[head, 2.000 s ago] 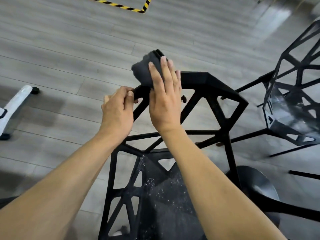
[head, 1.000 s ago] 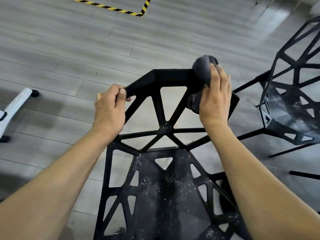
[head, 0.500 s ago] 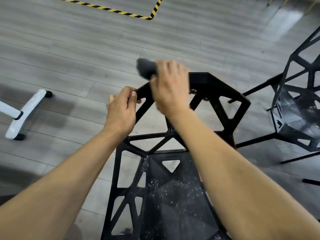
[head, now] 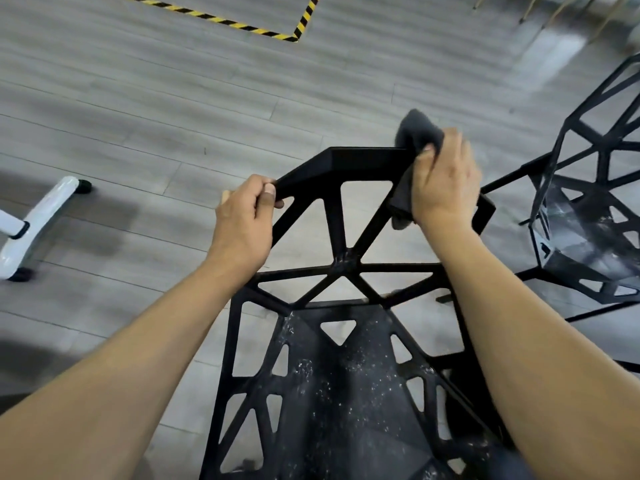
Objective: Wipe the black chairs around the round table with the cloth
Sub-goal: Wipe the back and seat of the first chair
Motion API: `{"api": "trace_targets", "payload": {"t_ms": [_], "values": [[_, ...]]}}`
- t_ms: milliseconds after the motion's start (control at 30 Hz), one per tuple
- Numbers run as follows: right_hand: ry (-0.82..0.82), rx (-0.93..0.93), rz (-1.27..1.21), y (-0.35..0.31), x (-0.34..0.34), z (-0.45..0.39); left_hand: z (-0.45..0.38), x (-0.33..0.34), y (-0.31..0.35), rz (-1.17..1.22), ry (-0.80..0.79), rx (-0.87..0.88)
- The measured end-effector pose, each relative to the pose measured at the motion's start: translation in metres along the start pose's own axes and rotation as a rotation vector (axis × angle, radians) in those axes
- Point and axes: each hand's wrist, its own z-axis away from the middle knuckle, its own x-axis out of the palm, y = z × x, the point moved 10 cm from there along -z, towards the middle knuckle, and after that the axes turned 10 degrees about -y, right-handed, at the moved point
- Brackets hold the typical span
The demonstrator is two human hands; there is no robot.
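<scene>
A black chair [head: 341, 265] with a lattice of triangular openings stands right in front of me, its seat speckled with white dust. My left hand [head: 244, 220] grips the left end of its top rail. My right hand [head: 445, 183] presses a dark grey cloth [head: 417, 135] over the right corner of that rail; the cloth folds over the top and hangs down below my palm. A second black chair [head: 588, 216] of the same kind stands to the right, its seat also dusty.
Grey wood-look floor lies all around. A white wheeled base [head: 38, 216] sits at the left edge. Yellow-black hazard tape [head: 277, 32] marks the floor at the top. Pale chair legs [head: 554, 8] show at the top right.
My right hand has slid the cloth along the top rail from the left end to the right corner. My left hand keeps its grip on the left end.
</scene>
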Motion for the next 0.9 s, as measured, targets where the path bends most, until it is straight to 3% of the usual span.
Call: {"api": "trace_targets", "payload": {"t_ms": [167,300,467,567,733,900], "values": [[0.022,0.142,-0.069,0.016,-0.001,0.005,0.013,-0.006,-0.003,-0.007,0.055,0.071],[0.044,0.157,-0.053,0.023,-0.002,0.007,0.049,-0.006,-0.053,0.14,0.107,-0.142],[0.116,0.089,-0.084,0.018,0.003,0.017,0.067,0.006,-0.073,0.196,0.068,-0.147],[0.19,-0.031,-0.139,-0.002,0.009,0.023,0.066,0.011,-0.08,0.15,0.145,-0.105],[0.238,-0.453,-0.224,-0.089,0.039,0.05,0.066,0.02,-0.089,0.157,0.223,-0.008],[0.259,-0.662,-0.24,-0.143,0.064,0.088,0.073,0.029,-0.101,0.23,0.284,0.129]]}}
